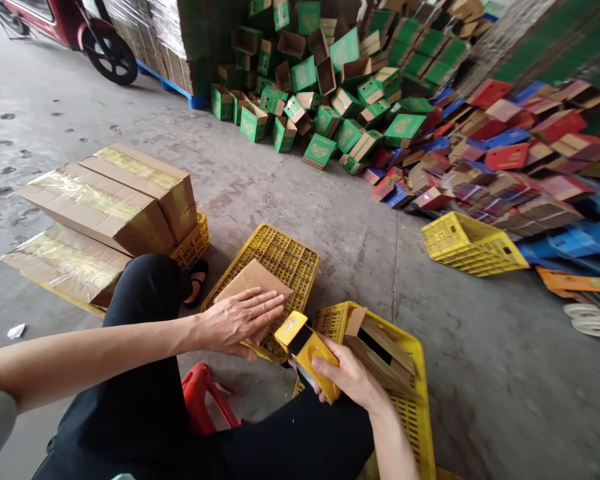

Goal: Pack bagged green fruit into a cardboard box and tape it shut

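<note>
My left hand (241,319) lies flat, palm down, fingers stretched out close together across the small cardboard box (250,275). That box is plain matt brown, with smooth faces, fairly straight edges and a corner pointing away from me; my palm and wrist hide its near part. It sits on the yellow crate (307,260) in front of me, whose open grid shows around it. My right hand (349,372) is wrapped around the yellow tool (316,360), thumb on its side. The tool is blocky and bright yellow, with a dark band near the front and a small pale label on its squared end, which points toward the box, just beside my left fingertips. I cannot tell whether the two touch.
</note>
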Motion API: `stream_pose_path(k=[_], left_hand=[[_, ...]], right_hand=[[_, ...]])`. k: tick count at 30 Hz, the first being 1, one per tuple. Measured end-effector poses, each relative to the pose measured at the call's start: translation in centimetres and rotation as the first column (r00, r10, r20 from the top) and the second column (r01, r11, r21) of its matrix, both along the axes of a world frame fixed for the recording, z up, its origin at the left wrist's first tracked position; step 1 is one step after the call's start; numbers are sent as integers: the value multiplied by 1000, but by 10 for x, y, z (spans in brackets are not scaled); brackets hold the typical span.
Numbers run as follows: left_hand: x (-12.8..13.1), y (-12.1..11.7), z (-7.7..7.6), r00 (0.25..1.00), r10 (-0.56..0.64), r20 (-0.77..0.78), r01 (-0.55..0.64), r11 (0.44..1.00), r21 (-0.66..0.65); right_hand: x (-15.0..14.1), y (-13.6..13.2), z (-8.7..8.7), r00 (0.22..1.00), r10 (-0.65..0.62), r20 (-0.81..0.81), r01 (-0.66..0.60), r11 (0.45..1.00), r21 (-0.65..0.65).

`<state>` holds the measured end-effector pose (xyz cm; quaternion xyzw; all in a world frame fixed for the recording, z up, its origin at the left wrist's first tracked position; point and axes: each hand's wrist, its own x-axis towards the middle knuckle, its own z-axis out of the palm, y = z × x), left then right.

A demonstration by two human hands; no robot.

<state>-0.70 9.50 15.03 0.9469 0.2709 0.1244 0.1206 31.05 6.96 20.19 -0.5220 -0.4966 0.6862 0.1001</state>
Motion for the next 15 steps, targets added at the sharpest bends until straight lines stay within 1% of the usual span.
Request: stream_pose_path(k=[4,7,10,12,14,15], left_hand=[[0,-1,1,1000,-22,-5,22,1000,-11],[2,-3,2,1000,-23,4,23,1000,-11],[3,-6,2,1000,-15,11,15,1000,-15],[1,-6,3,999,11,35,-10,999,-35],[-5,-1,6,993,72,97,-64,994,-88],[-10,3,8,980,137,143,-118,984,-134]], right_hand=[[20,-10,-9,999,-34,-21,33,998,-45],[26,-12,-12,1000,-22,-5,22,999,-25],[20,-8,-16,1000,5,8,-5,1000,7],[10,-4,-22,999,34,2,-34,999,11],[1,-1,-31,998,49,-24,-49,999,24],[-3,1,-35,998,53,-36,-52,998,38]])
